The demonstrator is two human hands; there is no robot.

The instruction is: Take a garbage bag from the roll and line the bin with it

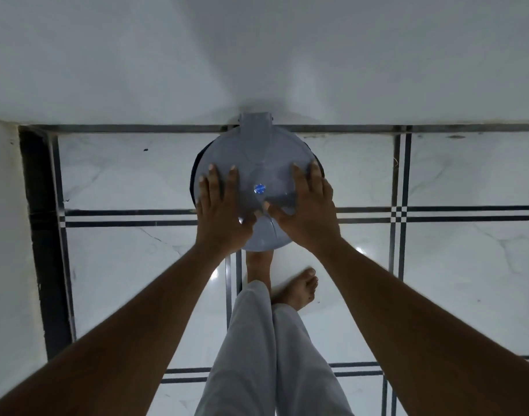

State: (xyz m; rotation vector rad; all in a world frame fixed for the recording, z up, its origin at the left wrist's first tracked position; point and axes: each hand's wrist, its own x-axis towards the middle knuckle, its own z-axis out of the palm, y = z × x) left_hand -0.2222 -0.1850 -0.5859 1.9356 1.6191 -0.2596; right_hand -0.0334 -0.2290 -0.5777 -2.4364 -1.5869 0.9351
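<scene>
White marble floor tiles (467, 265) with dark grid lines and a white wall (257, 55) are seen from the head view, with the grey bin (258, 163) set on the floor right against the wall. Left hand (222, 205) and right hand (305, 205) are laid flat with fingers spread wide on the bin's closed lid (257, 235), nothing gripped; a dark edge at the bin rim may be a liner, but no roll or loose bag can be made out. Lid should likely be pressed evenly from both sides of the bin, so nothing beneath is dragged off the rim.
</scene>
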